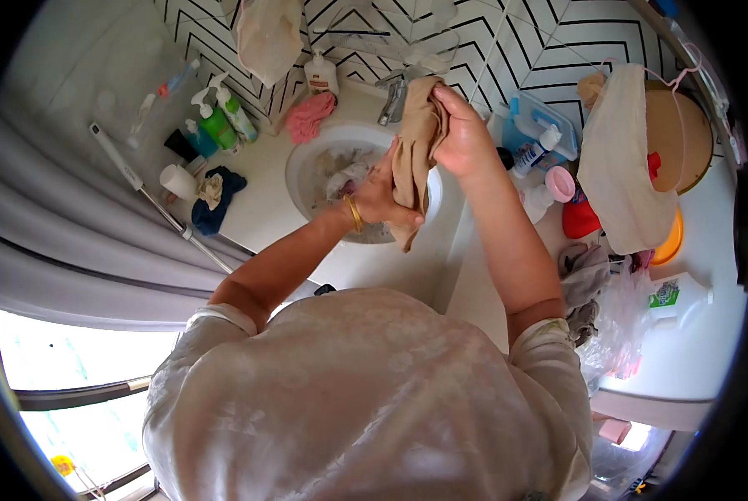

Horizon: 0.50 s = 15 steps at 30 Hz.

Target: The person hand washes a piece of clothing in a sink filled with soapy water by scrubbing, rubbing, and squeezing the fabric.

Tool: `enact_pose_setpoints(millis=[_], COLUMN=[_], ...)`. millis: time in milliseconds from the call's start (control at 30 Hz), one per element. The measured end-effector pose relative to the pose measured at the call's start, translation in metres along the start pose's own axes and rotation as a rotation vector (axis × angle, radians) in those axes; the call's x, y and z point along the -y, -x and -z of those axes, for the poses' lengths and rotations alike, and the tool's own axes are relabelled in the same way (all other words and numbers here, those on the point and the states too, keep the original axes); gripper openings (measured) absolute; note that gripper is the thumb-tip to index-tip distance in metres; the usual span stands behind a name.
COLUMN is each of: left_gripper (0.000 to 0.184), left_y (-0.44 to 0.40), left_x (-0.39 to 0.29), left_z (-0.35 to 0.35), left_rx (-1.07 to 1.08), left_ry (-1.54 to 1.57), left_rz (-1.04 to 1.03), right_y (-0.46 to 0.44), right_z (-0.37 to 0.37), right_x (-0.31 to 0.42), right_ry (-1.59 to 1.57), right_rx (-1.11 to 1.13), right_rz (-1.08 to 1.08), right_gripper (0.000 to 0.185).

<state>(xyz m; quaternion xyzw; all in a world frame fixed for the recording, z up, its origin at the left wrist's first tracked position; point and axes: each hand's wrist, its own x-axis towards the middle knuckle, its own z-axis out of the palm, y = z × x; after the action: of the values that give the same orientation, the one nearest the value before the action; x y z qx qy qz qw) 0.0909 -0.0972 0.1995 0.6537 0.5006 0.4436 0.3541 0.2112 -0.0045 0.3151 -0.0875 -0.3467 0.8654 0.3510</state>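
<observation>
The tan cloth [416,159] is held up in both hands above the right part of the sink [294,179], beside the faucet [392,103], its lower end hanging free. The right hand [464,138] has the upper end, thumb pressed on the cloth and fingers closed around its side; some fingertips are hidden. The left hand [378,196], with a bracelet [354,214] at the wrist, grips it lower down, thumb and fingers apart and pressed to the fabric.

Light-coloured laundry [346,173] lies in the sink. On the surface [253,209] to the left stand 2 green bottles [215,123], with a dark blue cloth [217,209] nearer the person. A pink cloth [310,117] lies just behind the sink, near a white pump bottle [320,73]. To the right are a blue tub [549,121] and a white jug [681,301].
</observation>
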Motion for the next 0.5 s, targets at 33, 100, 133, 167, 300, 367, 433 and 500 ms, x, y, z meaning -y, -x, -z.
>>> enact_pose_setpoints(millis=[33, 100, 133, 167, 300, 367, 433, 500], left_gripper=[0.125, 0.091, 0.082, 0.073, 0.048, 0.040, 0.033, 0.029], left_y=[-0.002, -0.006, -0.009, -0.012, -0.006, -0.001, 0.003, 0.005], left_x=[-0.006, -0.020, -0.018, -0.018, -0.008, 0.005, 0.032, 0.049], left_z=[-0.004, -0.005, -0.004, -0.005, -0.011, -0.010, -0.007, 0.009], left_rx=[-0.023, -0.060, -0.044, -0.029, -0.157, -0.240, -0.301, -0.091], left_ry=[0.060, 0.157, 0.144, 0.133, 0.488, 0.520, 0.626, 0.832], left_rz=[-0.034, -0.047, -0.020, 0.006, 0.263, 0.266, 0.257, 0.113], right_y=[0.000, 0.002, 0.006, 0.009, 0.029, 0.049, 0.075, 0.104], right_z=[-0.002, -0.003, -0.007, -0.007, 0.011, 0.021, 0.038, 0.049], right_x=[-0.003, -0.009, -0.010, -0.007, 0.008, 0.021, 0.033, 0.042], right_ry=[-0.049, -0.147, -0.140, -0.108, 0.149, 0.431, 0.725, 0.973], right_rx=[-0.007, -0.021, -0.039, -0.043, -0.065, -0.115, -0.246, -0.383], right_rz=[-0.035, -0.108, -0.082, -0.067, 0.047, 0.103, -0.019, -0.093], right_gripper=[0.014, 0.014, 0.015, 0.015, 0.020, 0.022, 0.027, 0.027])
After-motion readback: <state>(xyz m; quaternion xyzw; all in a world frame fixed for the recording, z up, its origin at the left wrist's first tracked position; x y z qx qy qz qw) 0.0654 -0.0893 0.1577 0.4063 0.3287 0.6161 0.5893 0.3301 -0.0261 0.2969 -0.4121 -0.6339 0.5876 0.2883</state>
